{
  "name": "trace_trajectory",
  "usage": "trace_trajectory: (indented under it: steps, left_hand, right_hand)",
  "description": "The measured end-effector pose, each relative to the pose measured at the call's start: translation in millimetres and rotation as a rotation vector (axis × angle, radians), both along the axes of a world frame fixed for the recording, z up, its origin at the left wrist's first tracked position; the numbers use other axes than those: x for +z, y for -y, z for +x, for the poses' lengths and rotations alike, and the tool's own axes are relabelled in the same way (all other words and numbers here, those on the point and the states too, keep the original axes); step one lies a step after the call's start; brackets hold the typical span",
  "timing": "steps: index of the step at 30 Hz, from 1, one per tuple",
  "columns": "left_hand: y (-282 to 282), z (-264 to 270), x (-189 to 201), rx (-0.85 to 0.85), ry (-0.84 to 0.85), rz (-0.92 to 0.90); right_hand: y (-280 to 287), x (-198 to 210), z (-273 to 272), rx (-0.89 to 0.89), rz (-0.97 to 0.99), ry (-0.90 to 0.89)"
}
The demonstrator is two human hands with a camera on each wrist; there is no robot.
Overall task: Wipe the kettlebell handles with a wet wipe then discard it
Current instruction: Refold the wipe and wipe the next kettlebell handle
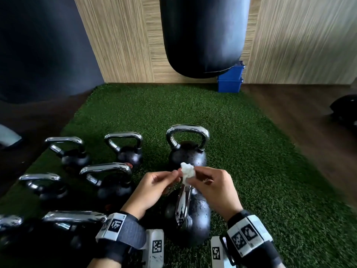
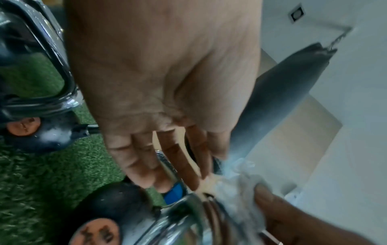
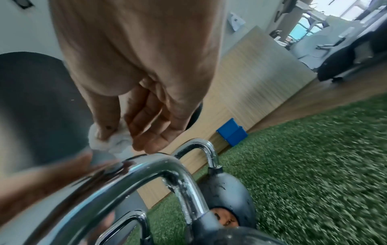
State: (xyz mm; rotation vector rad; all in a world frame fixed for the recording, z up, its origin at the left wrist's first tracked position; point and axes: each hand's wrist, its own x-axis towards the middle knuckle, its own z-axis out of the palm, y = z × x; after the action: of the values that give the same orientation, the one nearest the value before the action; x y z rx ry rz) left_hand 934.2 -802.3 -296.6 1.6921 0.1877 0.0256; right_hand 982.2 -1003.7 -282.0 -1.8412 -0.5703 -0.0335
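A crumpled white wet wipe is held up between my two hands, just above the chrome handle of the nearest black kettlebell. My left hand pinches its left side with thumb and forefinger. My right hand pinches its right side. In the left wrist view the wipe sits past my left hand, its other fingers loosely straight. The right wrist view has my thumb pressed into the wipe above the handle. A second large kettlebell stands right behind.
Several smaller kettlebells with chrome handles crowd the green turf mat to my left. A black punching bag hangs ahead, with stacked blue bins at the wood-panelled wall. Dark wooden floor runs along the right.
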Motion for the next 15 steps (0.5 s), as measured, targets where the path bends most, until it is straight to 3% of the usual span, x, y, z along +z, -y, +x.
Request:
trace_trajectory:
  steps: [3,5,8,10,13,15]
  left_hand:
    - [-9,17,-37,0.055,-0.128,0.337]
    - [-2,23,-62,-0.044,-0.232,0.507]
    - [12,25,-94,-0.180,-0.194,0.484]
    - [11,26,-108,-0.179,-0.146,0.516]
    - [7,25,-124,-0.140,-0.162,0.368]
    - [6,26,-129,-0.147,-0.099,0.369]
  right_hand:
    - [13,-18,14,-0.092,-0.065,-0.093]
    - [19,-32,23,-0.216,-0.174,-0.156]
    - [17,-52,33,-0.273,-0.280,-0.235]
    - [8,-63,43,-0.265,-0.261,-0.287]
    - [-8,-72,50,-0.201,-0.246,-0.343]
    - [-14,-77,51,-0.206,-0.256,-0.332]
